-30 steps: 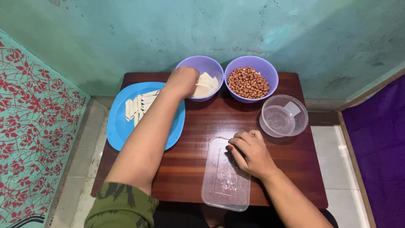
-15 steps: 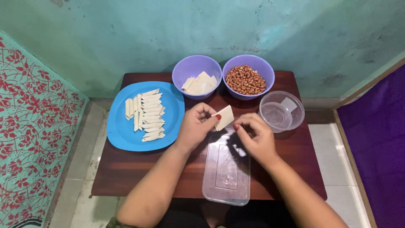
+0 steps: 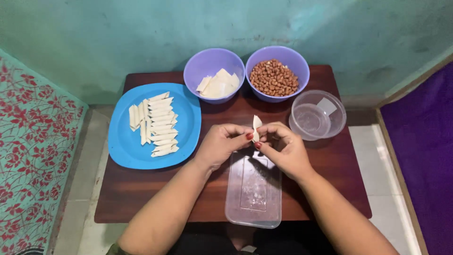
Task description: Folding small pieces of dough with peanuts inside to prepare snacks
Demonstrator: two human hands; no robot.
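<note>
My left hand (image 3: 222, 144) and my right hand (image 3: 282, 148) meet above the middle of a small brown table (image 3: 141, 198), both pinching one pale wrapper sheet (image 3: 256, 126) that stands upright between the fingertips. Just below my hands lies a clear rectangular plastic lid (image 3: 254, 193). A purple bowl (image 3: 209, 63) with more pale wrapper sheets sits at the back centre. Beside it, a second purple bowl (image 3: 297, 59) holds peanuts. On the left, a blue plate (image 3: 127, 146) carries several rolled pale sticks (image 3: 158, 125).
A clear round plastic container (image 3: 317, 115) stands at the right, behind my right hand. The table is set against a teal wall, with a floral mat on the floor at the left and a purple cloth at the right.
My left hand left the wrapper bowl with one sheet and came to the table's middle. My right hand rose off the clear lid and now grips the same sheet.
</note>
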